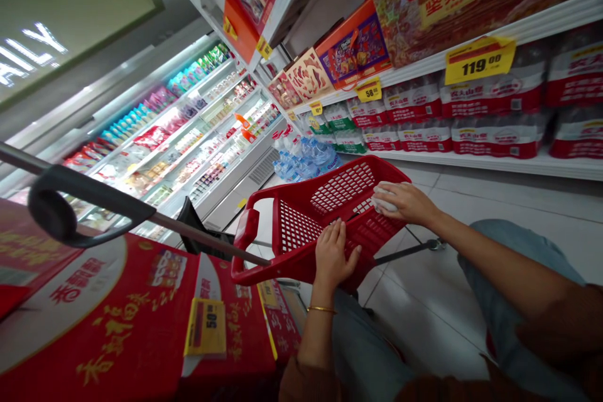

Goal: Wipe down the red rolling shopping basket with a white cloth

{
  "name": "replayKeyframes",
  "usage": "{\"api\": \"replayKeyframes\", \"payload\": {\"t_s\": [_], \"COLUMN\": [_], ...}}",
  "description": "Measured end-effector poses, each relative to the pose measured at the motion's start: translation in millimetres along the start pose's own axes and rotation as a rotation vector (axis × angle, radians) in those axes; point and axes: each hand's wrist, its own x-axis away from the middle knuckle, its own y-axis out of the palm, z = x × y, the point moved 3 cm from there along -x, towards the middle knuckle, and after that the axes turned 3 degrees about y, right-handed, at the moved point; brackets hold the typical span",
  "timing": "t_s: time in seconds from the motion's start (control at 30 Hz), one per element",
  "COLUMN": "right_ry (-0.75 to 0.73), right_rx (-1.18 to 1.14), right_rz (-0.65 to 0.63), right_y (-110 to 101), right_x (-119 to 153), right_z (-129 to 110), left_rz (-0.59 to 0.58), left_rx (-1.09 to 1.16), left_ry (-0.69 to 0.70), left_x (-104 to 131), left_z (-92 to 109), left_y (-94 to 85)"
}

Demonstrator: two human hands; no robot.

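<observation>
A red plastic shopping basket (301, 198) with perforated walls and a long grey pull handle (94, 198) stands tilted in the view before me. My left hand (332, 251) rests on the near rim, its fingers stretched out over the edge and the thumb apart. In my right hand (407, 203) is a crumpled white cloth (385, 196), pressed to the rim at the basket's right end. Part of the cloth is hidden under the fingers. Little of the basket's floor shows.
Red boxes with a price card (206, 328) stand close on the left. Shelves (490, 166) with packs of bottled water and gift boxes run along the right. Blue-capped water bottles (308, 158) stand behind the basket. A lit refrigerated display (188, 144) lines the back.
</observation>
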Motion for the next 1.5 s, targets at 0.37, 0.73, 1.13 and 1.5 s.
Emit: {"api": "replayKeyframes", "payload": {"t_s": [0.37, 0.73, 1.13, 1.5], "right_ry": [0.155, 0.035, -0.018, 0.149], "right_rx": [-0.085, -0.135, -0.098, -0.072], "right_rz": [0.046, -0.069, -0.119, -0.284], "right_y": [-10.3, 20.6, 18.4, -7.7], "right_x": [-17.4, -15.6, -5.7, -16.9], "right_z": [-42.8, -91.8, -47.8, 1.4], "left_rz": [0.040, 0.033, 0.018, 0.023], "left_rx": [0.027, 0.037, 0.033, 0.049], "left_ry": [-0.004, 0.002, 0.020, 0.044], "left_x": [0.9, 7.7, 4.8, 1.6], "left_z": [1.8, 2.5, 2.5, -2.3], "left_y": [1.7, -0.6, -2.8, -1.2]}}
